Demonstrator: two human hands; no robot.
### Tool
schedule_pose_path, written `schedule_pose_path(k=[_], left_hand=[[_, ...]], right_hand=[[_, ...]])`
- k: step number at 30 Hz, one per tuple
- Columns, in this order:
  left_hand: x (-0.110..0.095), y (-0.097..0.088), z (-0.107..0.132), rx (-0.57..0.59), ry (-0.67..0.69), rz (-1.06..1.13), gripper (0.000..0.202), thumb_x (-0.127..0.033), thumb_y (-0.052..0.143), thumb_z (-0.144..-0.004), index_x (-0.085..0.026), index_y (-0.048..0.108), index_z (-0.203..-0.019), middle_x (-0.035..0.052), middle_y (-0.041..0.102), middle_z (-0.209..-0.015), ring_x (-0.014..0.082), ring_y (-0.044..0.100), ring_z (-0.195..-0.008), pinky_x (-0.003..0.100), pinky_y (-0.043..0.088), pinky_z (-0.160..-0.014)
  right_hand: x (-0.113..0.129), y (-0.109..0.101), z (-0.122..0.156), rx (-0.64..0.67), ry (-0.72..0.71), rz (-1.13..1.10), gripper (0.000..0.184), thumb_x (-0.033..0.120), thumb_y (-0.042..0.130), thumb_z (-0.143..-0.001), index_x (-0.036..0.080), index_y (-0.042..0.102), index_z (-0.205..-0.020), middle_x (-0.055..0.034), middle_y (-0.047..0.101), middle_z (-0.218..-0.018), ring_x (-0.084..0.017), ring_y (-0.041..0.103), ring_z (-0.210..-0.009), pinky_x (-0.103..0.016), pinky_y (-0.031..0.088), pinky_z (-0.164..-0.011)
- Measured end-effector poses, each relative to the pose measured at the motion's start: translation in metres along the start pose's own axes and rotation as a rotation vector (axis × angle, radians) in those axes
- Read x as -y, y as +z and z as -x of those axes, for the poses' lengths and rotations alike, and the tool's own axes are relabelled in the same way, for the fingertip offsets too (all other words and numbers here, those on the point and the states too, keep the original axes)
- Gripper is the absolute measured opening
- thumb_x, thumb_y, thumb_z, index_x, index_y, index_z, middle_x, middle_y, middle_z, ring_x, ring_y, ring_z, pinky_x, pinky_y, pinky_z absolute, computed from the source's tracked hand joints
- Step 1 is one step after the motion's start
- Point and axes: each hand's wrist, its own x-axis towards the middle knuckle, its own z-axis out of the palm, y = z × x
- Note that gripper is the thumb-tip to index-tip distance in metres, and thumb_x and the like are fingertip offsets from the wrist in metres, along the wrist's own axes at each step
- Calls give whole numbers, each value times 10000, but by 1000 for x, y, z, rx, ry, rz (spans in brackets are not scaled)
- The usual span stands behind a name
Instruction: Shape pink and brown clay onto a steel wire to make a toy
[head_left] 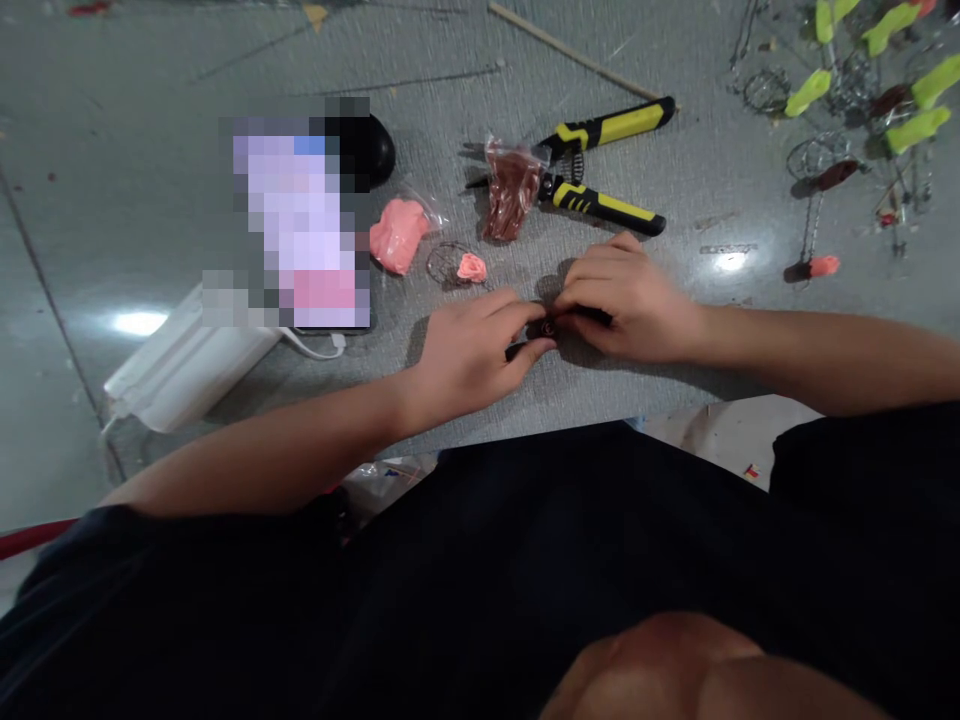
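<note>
My left hand point(480, 345) pinches a small dark piece point(546, 327) with a faint swirl on it between thumb and forefinger, low over the table. From the right, my right hand point(626, 300) closes its fingertips on the edge of the same piece. What the piece is made of cannot be made out. Just beyond my left hand lies a pink clay rose point(472, 267) by a thin wire loop. Behind it is a bag of pink clay point(400, 236). A bag of reddish-brown clay point(513, 190) rests on the jaws of black-and-yellow pliers point(611, 205), whose handles are spread.
On the left, a blurred-out phone point(300, 220) leans by a black rounded object point(375, 150), cabled to a white power bank point(199, 360). A thin wooden stick point(570, 55) lies at the back. Wire pieces with green parts point(919, 130) and a chain with a pink piece point(823, 266) spread at right.
</note>
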Motion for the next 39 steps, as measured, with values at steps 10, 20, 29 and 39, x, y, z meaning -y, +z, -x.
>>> schedule_pose_path(k=[10,20,29,39], left_hand=[[1,1,0,6,-4,37,192,-410,756,-1047,-259,821,-1146,31,745,-844,212,703,-774,354,458,-653],[1,1,-1,15,13,29,163,-365,740,-1037,-256,809,-1138,34,740,-853,222,697,-766,375,436,-633],[-2,4,0,-1,13,3,178,-343,739,-1023,-248,798,-1161,36,774,-893,218,723,-783,365,468,-653],[54,-64,9,-440,90,-340,407,-587,783,-984,-270,800,-1239,70,700,-1013,221,606,-850,382,429,-690]], right_hand=[[1,-6,1,70,-12,8,124,247,618,-1036,233,741,-1036,-16,717,-888,-216,647,-865,-440,376,-884],[2,-7,2,154,-134,148,191,304,559,-1103,242,714,-1011,-32,705,-869,-232,630,-862,-453,440,-869],[0,-7,1,71,-250,152,184,296,591,-1113,235,709,-985,-6,710,-835,-193,632,-779,-405,456,-806],[-5,-10,-3,-80,-253,-70,132,278,687,-1080,226,680,-959,54,659,-709,-124,590,-614,-321,438,-687]])
